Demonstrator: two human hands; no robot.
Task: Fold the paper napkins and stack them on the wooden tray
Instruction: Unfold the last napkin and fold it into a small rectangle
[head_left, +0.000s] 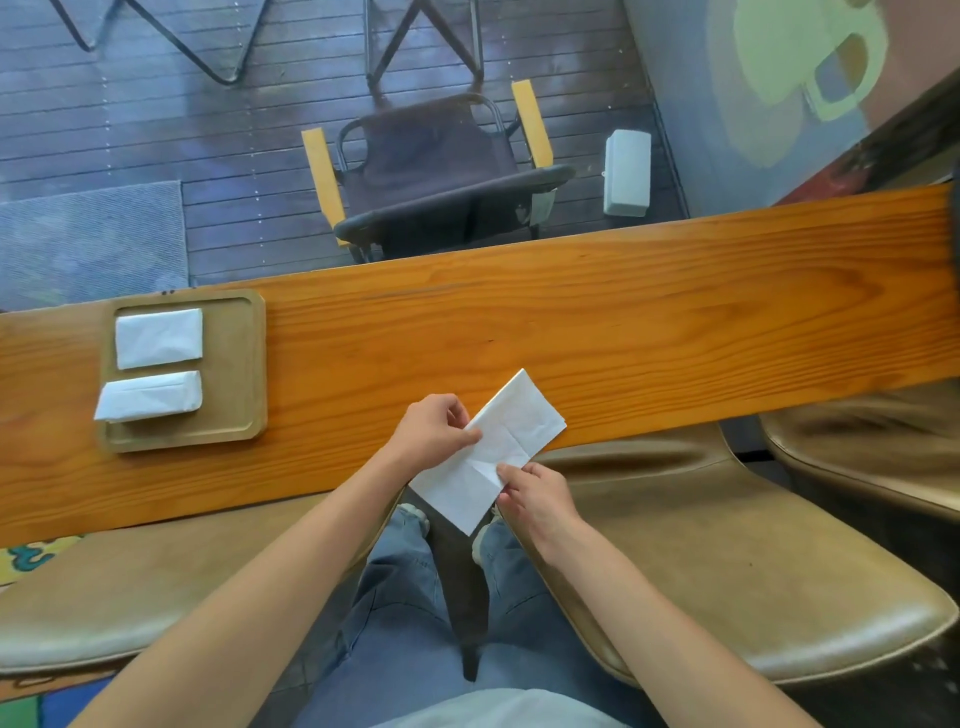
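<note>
The napkin (493, 447) is being pinched by both hands, left hand (434, 428) and right hand (535, 493); edges should be lined up before pressing.

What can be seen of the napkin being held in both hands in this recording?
The held napkin is a white paper rectangle, folded into a long strip, with crease lines across it. It lies slantwise, its far end over the wooden table's near edge, its near end hanging past the edge above the person's lap. The left hand pinches its left long edge; the right hand pinches the right long edge nearer the lap. It looks thin and soft, and is not on the tray.
</note>
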